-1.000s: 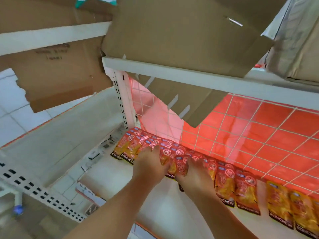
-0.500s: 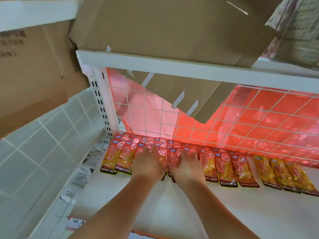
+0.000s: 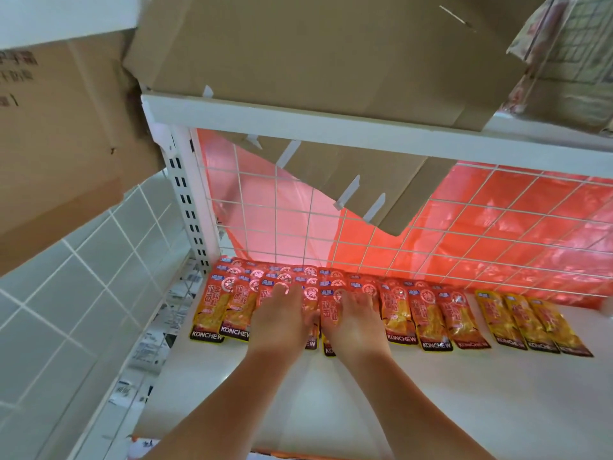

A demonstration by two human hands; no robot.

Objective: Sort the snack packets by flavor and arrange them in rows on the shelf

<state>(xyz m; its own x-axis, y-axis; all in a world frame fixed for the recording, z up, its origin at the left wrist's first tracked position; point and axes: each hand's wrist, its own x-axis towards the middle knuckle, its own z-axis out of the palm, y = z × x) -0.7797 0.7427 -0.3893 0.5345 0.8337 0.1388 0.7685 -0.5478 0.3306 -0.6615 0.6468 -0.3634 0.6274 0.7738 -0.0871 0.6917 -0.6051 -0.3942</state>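
Pressing flat on the overlapped red snack packets [image 3: 428,313], the left hand [image 3: 282,322] and right hand [image 3: 353,323] lie side by side, fingers straight. Three yellow packets [image 3: 517,318] lie just right of the red ones on the shelf [image 3: 431,393].

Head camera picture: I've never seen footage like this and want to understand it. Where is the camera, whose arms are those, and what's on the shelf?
No machine here: a person wears the camera on their head, so you look down along their own arms. The left hand and right hand lie flat, side by side, on a row of red Konchew snack packets on a white shelf. Nothing is gripped. Three yellow packets lie apart at the right end. Behind is a wire grid; cardboard boxes sit above.
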